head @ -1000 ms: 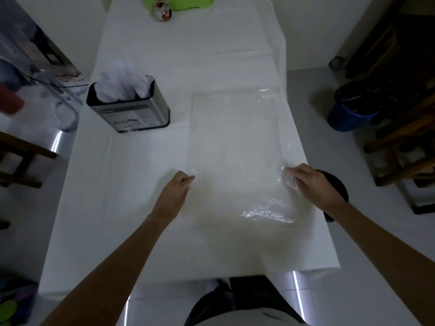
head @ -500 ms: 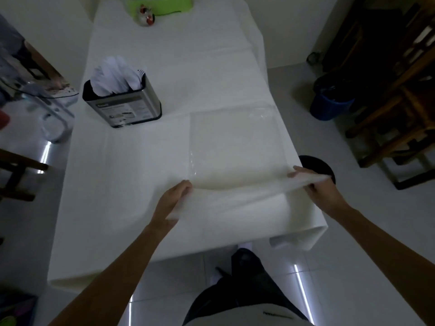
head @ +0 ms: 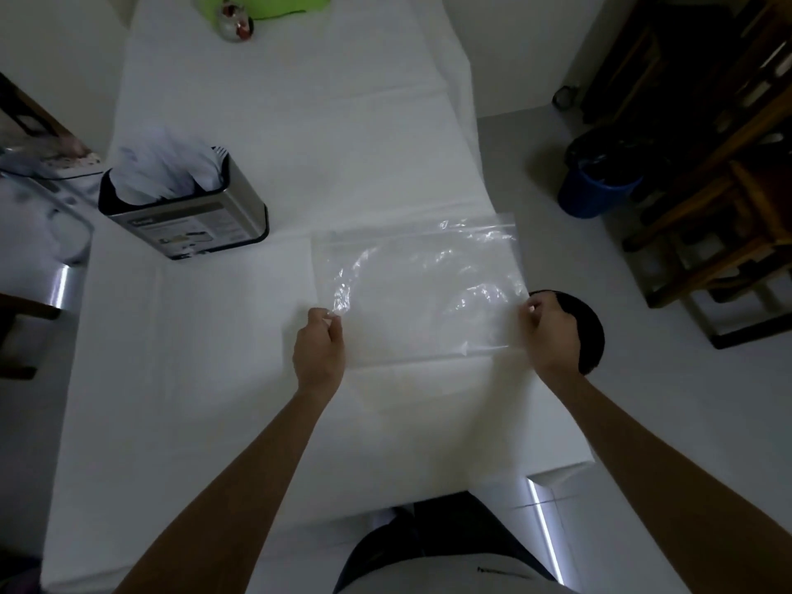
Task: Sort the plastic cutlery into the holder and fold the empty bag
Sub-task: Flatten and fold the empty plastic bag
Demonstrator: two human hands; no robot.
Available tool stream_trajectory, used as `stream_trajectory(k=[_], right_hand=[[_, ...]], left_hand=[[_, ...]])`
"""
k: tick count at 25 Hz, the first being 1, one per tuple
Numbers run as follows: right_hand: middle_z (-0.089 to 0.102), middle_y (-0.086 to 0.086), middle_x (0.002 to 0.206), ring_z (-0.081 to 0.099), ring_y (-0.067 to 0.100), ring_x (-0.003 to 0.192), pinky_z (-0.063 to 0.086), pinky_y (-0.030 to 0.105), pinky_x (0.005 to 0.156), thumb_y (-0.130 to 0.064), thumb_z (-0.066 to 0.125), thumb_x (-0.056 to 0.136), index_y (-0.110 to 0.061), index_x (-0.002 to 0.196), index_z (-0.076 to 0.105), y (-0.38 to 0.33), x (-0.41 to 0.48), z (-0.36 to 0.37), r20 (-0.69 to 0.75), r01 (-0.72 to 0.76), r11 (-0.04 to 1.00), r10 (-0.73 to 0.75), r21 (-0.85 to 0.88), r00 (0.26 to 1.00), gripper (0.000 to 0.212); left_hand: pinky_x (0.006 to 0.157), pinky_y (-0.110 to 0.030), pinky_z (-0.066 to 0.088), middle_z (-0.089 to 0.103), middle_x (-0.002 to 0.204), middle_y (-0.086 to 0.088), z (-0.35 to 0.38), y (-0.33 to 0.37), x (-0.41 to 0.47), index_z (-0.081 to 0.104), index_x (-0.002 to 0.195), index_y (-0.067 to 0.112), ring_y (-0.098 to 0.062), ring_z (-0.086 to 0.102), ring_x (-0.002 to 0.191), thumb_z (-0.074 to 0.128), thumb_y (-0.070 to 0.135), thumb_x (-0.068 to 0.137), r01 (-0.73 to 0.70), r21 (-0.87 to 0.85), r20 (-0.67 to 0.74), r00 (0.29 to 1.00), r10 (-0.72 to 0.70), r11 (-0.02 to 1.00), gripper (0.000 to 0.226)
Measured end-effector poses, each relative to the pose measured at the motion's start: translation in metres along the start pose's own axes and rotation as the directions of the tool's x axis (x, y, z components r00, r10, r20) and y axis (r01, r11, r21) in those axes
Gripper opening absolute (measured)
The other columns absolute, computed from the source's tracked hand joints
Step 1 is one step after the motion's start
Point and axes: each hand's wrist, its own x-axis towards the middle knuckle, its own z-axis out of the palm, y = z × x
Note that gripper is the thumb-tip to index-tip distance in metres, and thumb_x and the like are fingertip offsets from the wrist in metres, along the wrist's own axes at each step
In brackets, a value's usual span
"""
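Observation:
The clear plastic bag (head: 422, 285) lies on the white table, folded over so it is about half its former length, wrinkled and shiny. My left hand (head: 319, 349) pinches its near left corner. My right hand (head: 550, 332) pinches its near right corner at the table's right edge. The steel cutlery holder (head: 193, 216) stands at the left of the table, filled with white plastic cutlery (head: 165, 169) sticking out of its top.
A green object (head: 261, 4) and a small shiny ornament (head: 235, 23) sit at the far end of the table (head: 193, 379). A black round stool (head: 587, 332) stands right of the table, with a blue bin (head: 595, 186) and wooden furniture (head: 724, 207) beyond.
Both hands lifted the bag's near edge and carried it away from me over the far half, so the bag now lies folded and shorter.

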Motion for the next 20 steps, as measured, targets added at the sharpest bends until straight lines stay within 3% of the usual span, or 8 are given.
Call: stream_trajectory(k=[3,5,7,12,15,20], right_hand=[[0.058,0.018,0.107,0.056,0.036,0.095,0.044,0.039,0.069,-0.022,0.051,0.088,-0.004,0.111,0.052,-0.001,0.001,0.007,-0.052,0.051,0.992,-0.057,-0.113,0.997,0.030],[0.053,0.024,0.114,0.050,0.040,0.104,0.045,0.046,0.079,-0.030,0.048,0.090,0.003,0.118,0.049,-0.004,0.004,0.014,-0.055,0.130,0.947,-0.152,-0.294,0.987,0.044],[0.053,0.027,0.116,0.050,0.043,0.106,0.044,0.050,0.082,-0.034,0.052,0.091,0.005,0.122,0.048,-0.012,0.008,0.022,-0.051,0.122,0.923,-0.151,-0.366,0.987,0.050],[0.046,0.027,0.124,0.043,0.041,0.113,0.041,0.048,0.085,-0.031,0.057,0.090,0.004,0.124,0.047,-0.032,0.013,0.032,-0.073,0.010,0.941,-0.037,-0.338,0.997,0.050],[0.044,0.025,0.123,0.043,0.039,0.110,0.040,0.044,0.088,-0.027,0.055,0.091,0.003,0.121,0.047,-0.036,0.015,0.034,-0.046,0.015,0.944,-0.032,-0.329,0.998,0.044],[0.047,0.026,0.117,0.048,0.039,0.106,0.044,0.042,0.084,-0.038,0.052,0.091,0.006,0.123,0.043,-0.038,0.016,0.039,-0.048,-0.002,0.937,-0.016,-0.350,0.999,0.055]], left_hand=[[0.081,-0.042,0.046,0.054,0.121,-0.016,0.010,0.008,-0.003,0.047,0.126,0.005,-0.034,0.055,0.109,0.048,0.035,0.095,0.046,0.132,-0.046,0.998,-0.041,0.990,0.043],[0.085,-0.046,0.044,0.047,0.125,-0.019,0.018,0.011,-0.004,0.045,0.129,0.003,-0.037,0.049,0.113,0.049,0.047,0.092,0.066,0.219,-0.087,0.995,-0.048,0.973,0.058],[0.085,-0.045,0.042,0.049,0.121,-0.021,0.026,0.014,-0.006,0.049,0.126,0.002,-0.038,0.049,0.111,0.053,0.052,0.087,0.084,0.252,-0.136,0.989,-0.051,0.964,0.063],[0.088,-0.042,0.037,0.053,0.115,-0.016,0.035,0.022,-0.002,0.056,0.114,0.006,-0.035,0.049,0.109,0.066,0.051,0.077,0.157,0.228,-0.193,0.975,-0.114,0.961,0.059],[0.090,-0.043,0.035,0.054,0.114,-0.016,0.039,0.026,0.001,0.056,0.108,0.006,-0.036,0.048,0.110,0.068,0.047,0.075,0.195,0.227,-0.193,0.969,-0.152,0.954,0.054],[0.087,-0.044,0.038,0.058,0.112,-0.019,0.041,0.027,-0.006,0.051,0.113,0.000,-0.039,0.051,0.104,0.067,0.033,0.081,0.109,0.143,-0.220,0.973,-0.076,0.984,0.049]])
